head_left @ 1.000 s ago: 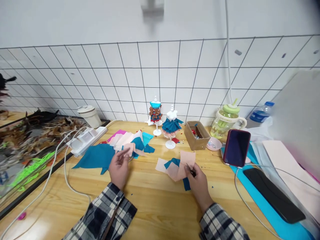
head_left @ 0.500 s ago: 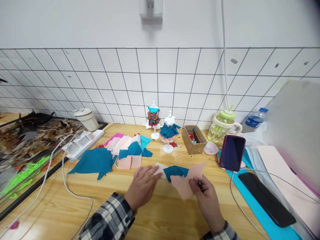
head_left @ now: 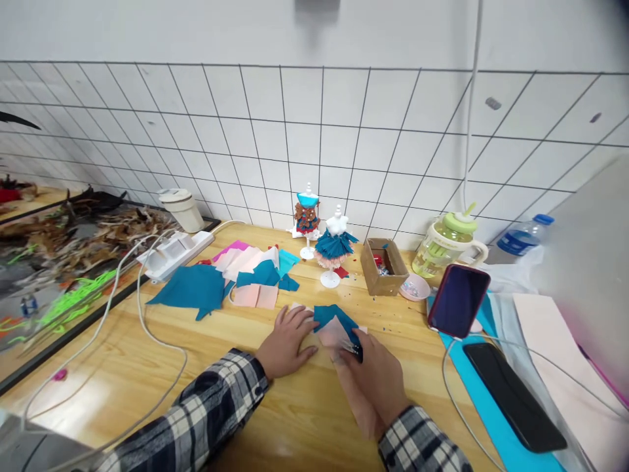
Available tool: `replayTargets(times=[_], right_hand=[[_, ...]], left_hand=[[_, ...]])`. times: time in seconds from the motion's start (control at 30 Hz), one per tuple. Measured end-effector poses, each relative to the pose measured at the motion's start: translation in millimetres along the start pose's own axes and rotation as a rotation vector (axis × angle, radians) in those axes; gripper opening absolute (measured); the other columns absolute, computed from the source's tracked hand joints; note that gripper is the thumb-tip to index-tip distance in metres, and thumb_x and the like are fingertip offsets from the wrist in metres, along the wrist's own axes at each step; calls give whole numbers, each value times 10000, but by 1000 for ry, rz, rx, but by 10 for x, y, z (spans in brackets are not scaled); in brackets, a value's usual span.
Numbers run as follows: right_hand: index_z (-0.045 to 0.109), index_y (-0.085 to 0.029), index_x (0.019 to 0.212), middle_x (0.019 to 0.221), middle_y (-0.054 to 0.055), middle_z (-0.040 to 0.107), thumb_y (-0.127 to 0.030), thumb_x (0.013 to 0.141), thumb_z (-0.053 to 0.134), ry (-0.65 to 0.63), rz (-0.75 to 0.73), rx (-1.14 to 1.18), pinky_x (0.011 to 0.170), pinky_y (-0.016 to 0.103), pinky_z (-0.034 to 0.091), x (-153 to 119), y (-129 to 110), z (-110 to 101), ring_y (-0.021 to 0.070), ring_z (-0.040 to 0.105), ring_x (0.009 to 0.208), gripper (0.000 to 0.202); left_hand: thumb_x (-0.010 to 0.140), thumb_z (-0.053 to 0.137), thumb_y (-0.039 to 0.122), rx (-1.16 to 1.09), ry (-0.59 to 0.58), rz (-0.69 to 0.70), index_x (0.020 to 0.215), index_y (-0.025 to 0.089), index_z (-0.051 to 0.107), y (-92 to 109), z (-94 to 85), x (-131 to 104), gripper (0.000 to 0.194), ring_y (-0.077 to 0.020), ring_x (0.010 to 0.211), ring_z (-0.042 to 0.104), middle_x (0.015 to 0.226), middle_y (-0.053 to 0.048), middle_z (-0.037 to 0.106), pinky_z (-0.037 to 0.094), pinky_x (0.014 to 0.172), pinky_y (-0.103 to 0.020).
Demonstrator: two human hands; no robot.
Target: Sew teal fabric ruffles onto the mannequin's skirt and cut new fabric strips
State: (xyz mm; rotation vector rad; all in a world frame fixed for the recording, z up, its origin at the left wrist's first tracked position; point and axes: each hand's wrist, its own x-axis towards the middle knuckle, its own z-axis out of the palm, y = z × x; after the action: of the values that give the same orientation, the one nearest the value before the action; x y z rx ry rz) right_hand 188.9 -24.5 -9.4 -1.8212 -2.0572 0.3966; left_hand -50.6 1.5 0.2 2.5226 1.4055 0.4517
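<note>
"Many feathers [head_left: 98, 226] at the far left?"

"Yes, and beside them a white power strip [head_left: 177, 254] is seen, with a lidded cup [head_left: 183, 208] placed behind it."

"And next to the right?"

"A large blue cloth [head_left: 189, 288] is spread flat, followed by a pile of pale pink pieces [head_left: 240, 263] and 2 small peach squares [head_left: 255, 296]."

"How is the left hand [head_left: 286, 341] held?"

"Palm down on the wooden table [head_left: 295, 419]. Its fingers are stretched and kept close together, the thumb is set apart, and nothing is gripped. The fingertips are rested at the left edge of the blue piece [head_left: 337, 319]."

"Where is that piece placed?"

"Between the 2 hands, in front of a dress form in a blue skirt [head_left: 335, 246]. It is partly covered by a pink piece [head_left: 334, 333]."

"And the right hand [head_left: 378, 373]?"

"Its fingers are closed around a dark-handled tool [head_left: 358, 354]; the exact kind cannot be told. Pink material [head_left: 356, 396] is seen below the fingers; whether it is joined to the pink piece cannot be told."

"Farther right?"

"A cardboard box [head_left: 386, 283], a pink dish [head_left: 415, 287], a green-lidded jug [head_left: 442, 248] and a propped phone [head_left: 459, 301] are seen."
</note>
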Motion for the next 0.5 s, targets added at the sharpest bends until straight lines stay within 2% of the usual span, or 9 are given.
replayTargets(times=[0.1,0.17,0.27,0.33,0.37,0.43,0.47,0.5], right_hand=[[638,-251,954,907,37,659,-392,875,507,-3,-18,29,672,291,453,-37,29,-47,204,635,830,207],[644,-239,876,899,42,640,-345,854,525,51,-44,76,639,282,459,-37,71,-61,193,625,788,160],[637,-203,880,962,73,629,-272,820,537,253,-164,217,683,283,489,-12,141,-45,188,620,832,136],[629,-191,862,893,74,639,-249,808,529,358,-322,302,688,286,497,-15,143,-36,186,619,803,127],[627,-193,846,843,66,642,-249,799,534,359,-418,334,671,284,498,-34,122,-38,184,619,770,118],[633,-206,856,803,49,648,-271,771,568,237,-566,360,616,269,492,-117,49,-52,176,618,707,125],[640,-212,936,866,58,662,-290,753,590,153,-593,345,631,276,502,-180,13,-59,186,633,734,205],[617,-214,1083,935,69,665,-316,729,621,77,-570,303,640,286,511,-255,-11,-60,194,641,744,369]], left_hand=[[833,557,433,-10,-32,-20,1327,290,472,6,19,8,521,-303,1352,324,1402,-61,471,118,1130,-575],[836,553,438,-19,-43,-34,1382,291,407,17,14,12,584,-300,1359,319,1414,-63,464,103,1135,-574],[836,550,441,-22,-43,-59,1453,272,291,36,1,12,690,-301,1377,297,1441,-76,440,91,1144,-569],[841,545,433,-19,-46,-74,1479,259,228,41,-3,7,734,-297,1391,274,1469,-77,408,88,1149,-563],[843,544,427,-17,-48,-77,1486,255,205,40,-3,3,746,-295,1397,266,1480,-75,395,88,1152,-560],[847,542,413,-12,-51,-65,1493,250,178,32,1,-7,759,-290,1402,260,1490,-75,381,96,1155,-553],[850,539,407,-10,-50,-53,1495,246,171,25,4,-11,760,-289,1403,261,1491,-78,379,105,1155,-551],[852,537,403,-8,-47,-39,1497,241,168,18,9,-14,760,-291,1403,260,1492,-82,377,117,1153,-551]])
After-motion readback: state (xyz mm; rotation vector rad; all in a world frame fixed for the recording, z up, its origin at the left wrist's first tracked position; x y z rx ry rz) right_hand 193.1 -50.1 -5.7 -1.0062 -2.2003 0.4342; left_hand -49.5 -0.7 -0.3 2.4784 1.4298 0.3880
